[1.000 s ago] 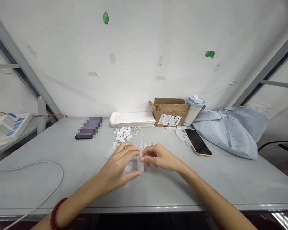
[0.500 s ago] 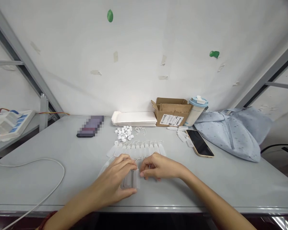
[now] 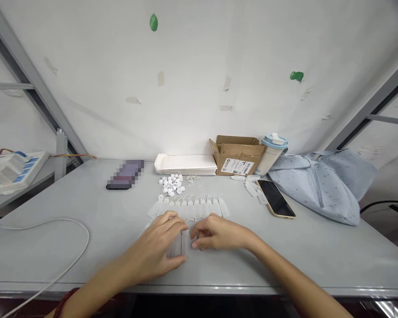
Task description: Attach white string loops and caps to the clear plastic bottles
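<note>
My left hand (image 3: 164, 240) curves around a few translucent plastic tubes (image 3: 185, 244) lying side by side on the grey table, its fingertips at their far ends and its thumb at the near ends. Just right of them, my right hand (image 3: 215, 233) is half curled. Its thumb and index tips are slightly apart, with nothing visible between them. Beyond both hands runs a row of flat translucent white bottles (image 3: 197, 207) with thin strings at their necks. Farther back lie a heap of small white caps (image 3: 171, 184) and some loose white strings (image 3: 194, 179).
Along the wall stand a white paper stack (image 3: 185, 164), an open cardboard box (image 3: 237, 154) and a lidded cup (image 3: 268, 154). A phone (image 3: 276, 198), clear pieces (image 3: 252, 189) and a blue cloth bag (image 3: 321, 185) are at right. A dark phone (image 3: 125, 175) and white cable (image 3: 69, 221) lie left.
My left hand and the tubes have shifted slightly left. The right hand has moved a little left as well, staying beside the tubes.
</note>
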Demonstrator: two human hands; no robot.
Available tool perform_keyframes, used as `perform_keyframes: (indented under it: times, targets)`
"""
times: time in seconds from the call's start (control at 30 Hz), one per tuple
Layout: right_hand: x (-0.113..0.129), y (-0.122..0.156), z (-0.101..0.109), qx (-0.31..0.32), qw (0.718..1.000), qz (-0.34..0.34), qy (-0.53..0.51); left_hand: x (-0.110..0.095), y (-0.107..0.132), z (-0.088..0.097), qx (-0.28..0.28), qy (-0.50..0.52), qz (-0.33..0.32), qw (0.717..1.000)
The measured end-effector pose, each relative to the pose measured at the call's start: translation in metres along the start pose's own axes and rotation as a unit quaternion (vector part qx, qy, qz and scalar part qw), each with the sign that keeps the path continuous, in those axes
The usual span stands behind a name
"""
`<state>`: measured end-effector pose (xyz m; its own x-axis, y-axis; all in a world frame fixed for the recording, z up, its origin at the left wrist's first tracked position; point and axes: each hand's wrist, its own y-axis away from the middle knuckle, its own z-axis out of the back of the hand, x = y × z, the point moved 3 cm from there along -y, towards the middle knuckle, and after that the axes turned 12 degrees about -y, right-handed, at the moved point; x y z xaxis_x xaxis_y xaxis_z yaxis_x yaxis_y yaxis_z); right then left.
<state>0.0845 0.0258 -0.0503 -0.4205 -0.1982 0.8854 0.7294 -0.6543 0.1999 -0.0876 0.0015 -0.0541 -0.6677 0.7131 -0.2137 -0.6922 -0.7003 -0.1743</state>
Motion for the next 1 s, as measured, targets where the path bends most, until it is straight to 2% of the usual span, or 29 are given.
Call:
perform_keyframes:
  times: [0.53,0.67,0.73,0.8,0.87,0.93,1.0]
  targets:
    - [-0.002,-0.001,-0.002,-0.019,1.000,0.006,0.011,0.000,0.002,-0.002,0.000,0.005,0.015,1.000]
    - [-0.001,-0.001,-0.002,-0.014,1.000,0.014,-0.018,-0.002,-0.004,0.005,-0.025,0.009,0.018,0.999]
    - [-0.001,-0.002,0.003,-0.032,0.998,0.026,-0.046,0.001,-0.013,0.011,-0.049,0.010,0.024,0.998]
    - [-0.005,-0.002,0.019,-0.104,0.992,0.042,-0.061,0.009,-0.026,0.016,-0.076,0.015,0.044,0.996]
    - [-0.015,0.000,0.044,-0.230,0.971,0.052,-0.036,0.024,-0.044,0.018,-0.079,0.021,0.082,0.993]
    - [-0.029,0.006,0.072,-0.356,0.931,0.057,0.055,0.040,-0.066,0.019,-0.080,0.003,0.108,0.991]
    - [-0.044,0.014,0.097,-0.437,0.874,0.021,0.213,0.056,-0.089,0.018,-0.068,-0.029,0.107,0.991]
